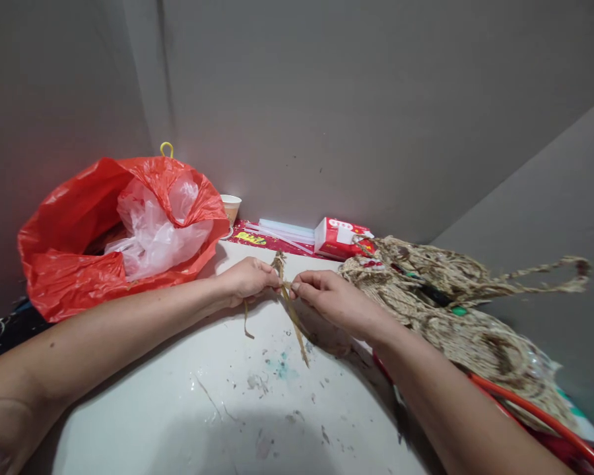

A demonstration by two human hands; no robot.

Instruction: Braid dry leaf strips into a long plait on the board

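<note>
Over the far part of the white tabletop [188, 396], my two hands meet at a small bundle of dry, brown plant strips [294, 323]. My left hand [251, 280] pinches the strips from the left, and one short end dangles below its fingers. From the other side my right hand [327, 297] pinches a thin piece of strip drawn across the bundle. Longer strip ends hang down toward me and to the right, near my right hand. The exact crossing between the fingertips is too small to make out.
A red plastic bag [69, 224] with clear plastic inside stands at left. Behind are a paper cup [231, 208], pale flat strips [287, 231] and a red tissue pack [341, 237]. Braided straw-coloured cord [455, 330] is piled at right, beside a red tube [529, 412]. Grey walls enclose the back.
</note>
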